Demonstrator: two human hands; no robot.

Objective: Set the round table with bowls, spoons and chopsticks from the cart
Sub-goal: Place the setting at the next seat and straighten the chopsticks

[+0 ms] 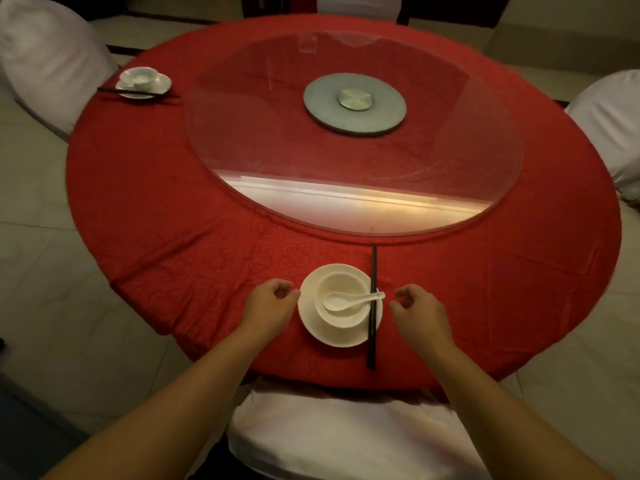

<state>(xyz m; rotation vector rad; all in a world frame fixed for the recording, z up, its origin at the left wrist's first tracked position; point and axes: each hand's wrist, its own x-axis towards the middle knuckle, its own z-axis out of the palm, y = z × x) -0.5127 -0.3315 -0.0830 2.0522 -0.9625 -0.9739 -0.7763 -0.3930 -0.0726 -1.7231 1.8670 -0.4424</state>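
Observation:
On the near edge of the round table (156,220), covered in red cloth, stands a white plate (311,332) with a white bowl (341,285) on it. A white spoon (349,299) lies in the bowl, handle pointing right. Black chopsticks (373,306) lie along the plate's right rim, pointing away from me. My left hand (272,303) hovers just left of the plate, fingers loosely curled, holding nothing. My right hand (419,310) sits just right of the chopsticks, also empty. A second setting (143,81) of plate, bowl, spoon and chopsticks lies at the far left.
A glass turntable (346,202) on a grey hub (355,102) fills the table's middle. White-covered chairs stand in front of me (339,438), at the far left (45,60) and at the right (613,126). No cart is in view.

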